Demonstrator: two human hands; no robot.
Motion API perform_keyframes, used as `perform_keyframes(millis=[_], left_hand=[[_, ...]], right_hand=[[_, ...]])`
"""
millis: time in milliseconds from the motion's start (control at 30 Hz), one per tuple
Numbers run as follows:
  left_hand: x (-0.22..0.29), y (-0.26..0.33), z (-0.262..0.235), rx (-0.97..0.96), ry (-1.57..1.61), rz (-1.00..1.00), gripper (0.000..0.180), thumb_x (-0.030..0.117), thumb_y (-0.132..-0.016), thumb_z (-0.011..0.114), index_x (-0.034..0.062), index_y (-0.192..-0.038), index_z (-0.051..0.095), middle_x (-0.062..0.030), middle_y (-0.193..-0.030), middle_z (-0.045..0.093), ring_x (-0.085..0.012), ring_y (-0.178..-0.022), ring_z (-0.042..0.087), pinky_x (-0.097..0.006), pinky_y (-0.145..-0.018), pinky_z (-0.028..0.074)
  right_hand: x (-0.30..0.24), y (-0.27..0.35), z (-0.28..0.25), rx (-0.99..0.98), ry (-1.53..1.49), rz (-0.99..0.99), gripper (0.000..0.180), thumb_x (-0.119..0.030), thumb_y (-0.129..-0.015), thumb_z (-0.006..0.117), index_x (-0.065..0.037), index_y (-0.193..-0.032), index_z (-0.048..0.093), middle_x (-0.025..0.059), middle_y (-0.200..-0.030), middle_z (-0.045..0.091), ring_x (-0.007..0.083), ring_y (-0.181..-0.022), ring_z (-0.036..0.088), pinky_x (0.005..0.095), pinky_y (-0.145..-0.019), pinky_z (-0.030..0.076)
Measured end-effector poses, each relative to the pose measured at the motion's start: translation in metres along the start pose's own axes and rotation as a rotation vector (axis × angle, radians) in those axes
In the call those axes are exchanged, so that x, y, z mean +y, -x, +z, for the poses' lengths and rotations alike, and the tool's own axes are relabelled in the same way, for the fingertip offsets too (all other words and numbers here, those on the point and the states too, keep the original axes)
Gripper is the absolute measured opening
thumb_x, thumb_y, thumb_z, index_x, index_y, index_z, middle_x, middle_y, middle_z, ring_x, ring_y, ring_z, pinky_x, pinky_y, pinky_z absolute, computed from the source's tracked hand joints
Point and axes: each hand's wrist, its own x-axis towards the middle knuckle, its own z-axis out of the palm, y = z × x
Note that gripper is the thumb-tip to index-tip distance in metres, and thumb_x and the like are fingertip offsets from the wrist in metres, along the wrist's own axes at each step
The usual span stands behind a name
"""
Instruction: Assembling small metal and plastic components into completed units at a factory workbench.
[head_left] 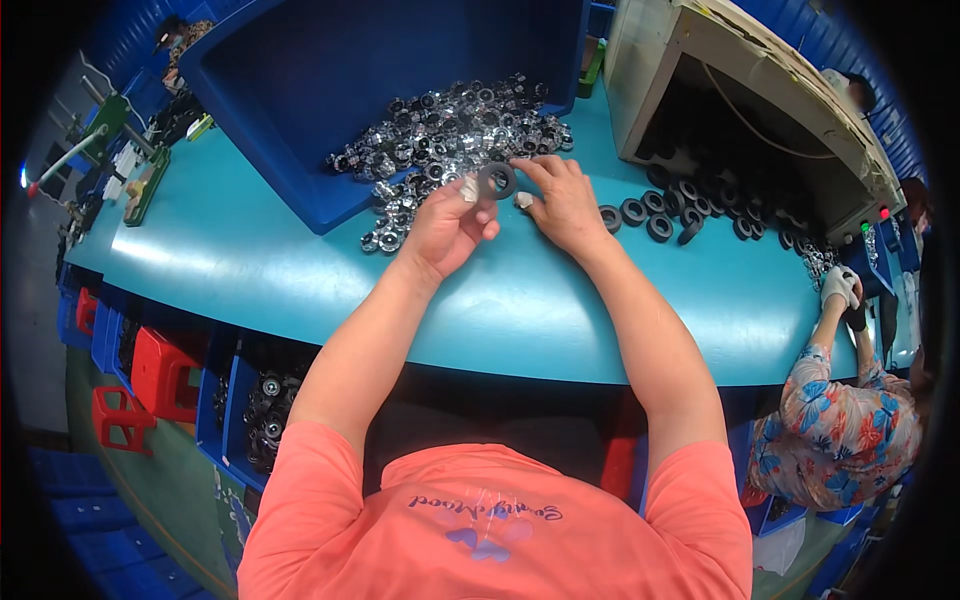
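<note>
A small black rubber tyre (497,181) is pinched in the fingers of my left hand (447,226), whose thumb has a white covering on its tip. Close on its right, my right hand (568,206) has thumb and index finger spread apart. That index fingertip is by the tyre's upper edge; I cannot tell if it touches. The right thumb also wears a white tip covering. Just beyond both hands lies a heap of shiny chrome wheel hubs (432,133), spilling from a tipped blue bin (300,85). Loose black tyres (659,228) lie to the right of my right hand.
An open-fronted, pale box-like housing (640,75) stands at the back right, with more tyres in its mouth. Another person's gloved hand (838,287) works at the right end of the turquoise table (520,320). Red stools (165,375) and blue bins of parts (240,410) stand below left.
</note>
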Motion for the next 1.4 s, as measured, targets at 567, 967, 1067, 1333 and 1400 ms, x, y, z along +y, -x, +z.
perform_keyframes(millis=[567,967,1067,1333,1400], left_hand=[[0.002,-0.001,0.002,-0.011,-0.011,-0.038,0.020,0.022,-0.106,0.054,0.0065,-0.110,0.064,-0.0015,-0.091,0.058,-0.0140,-0.078,0.051,-0.030,-0.066,0.047],[-0.005,-0.009,-0.008,0.069,-0.127,0.036,0.017,0.020,-0.100,0.067,0.0066,-0.110,0.065,0.0021,-0.087,0.058,-0.0096,-0.074,0.052,-0.028,-0.063,0.046],[-0.007,-0.011,-0.011,0.099,-0.212,0.061,0.014,0.017,-0.096,0.072,0.0068,-0.105,0.068,0.0034,-0.082,0.059,-0.0083,-0.070,0.053,-0.027,-0.061,0.046],[-0.002,-0.004,-0.002,0.178,-0.308,0.042,0.015,0.019,-0.093,0.076,0.0069,-0.100,0.070,0.0048,-0.078,0.059,-0.0078,-0.067,0.052,-0.028,-0.061,0.046],[-0.003,-0.004,-0.004,0.146,-0.291,0.026,0.016,0.019,-0.093,0.076,0.0068,-0.100,0.070,0.0045,-0.079,0.060,-0.0078,-0.068,0.052,-0.028,-0.061,0.046]], right_hand=[[0.004,-0.002,0.007,0.062,-0.109,-0.049,0.027,-0.018,-0.083,0.077,-0.015,-0.109,0.071,0.0102,-0.100,0.063,0.0298,-0.094,0.062,0.0391,-0.082,0.051],[-0.030,-0.002,-0.042,-0.276,-1.302,0.513,0.020,-0.021,-0.096,0.067,-0.008,-0.111,0.064,-0.0004,-0.085,0.058,0.0075,-0.071,0.055,0.0247,-0.055,0.046],[-0.031,0.000,-0.031,-0.292,-1.103,0.457,0.022,-0.022,-0.094,0.071,-0.006,-0.109,0.069,-0.0015,-0.082,0.063,0.0068,-0.065,0.055,0.0246,-0.053,0.046],[-0.034,0.004,-0.029,-0.321,-1.257,0.472,0.020,-0.023,-0.092,0.072,-0.008,-0.105,0.070,-0.0039,-0.080,0.061,0.0063,-0.066,0.053,0.0241,-0.060,0.046],[-0.030,0.003,-0.027,-0.309,-1.260,0.465,0.020,-0.026,-0.092,0.073,-0.008,-0.100,0.070,-0.0047,-0.077,0.059,0.0051,-0.066,0.053,0.0238,-0.058,0.044]])
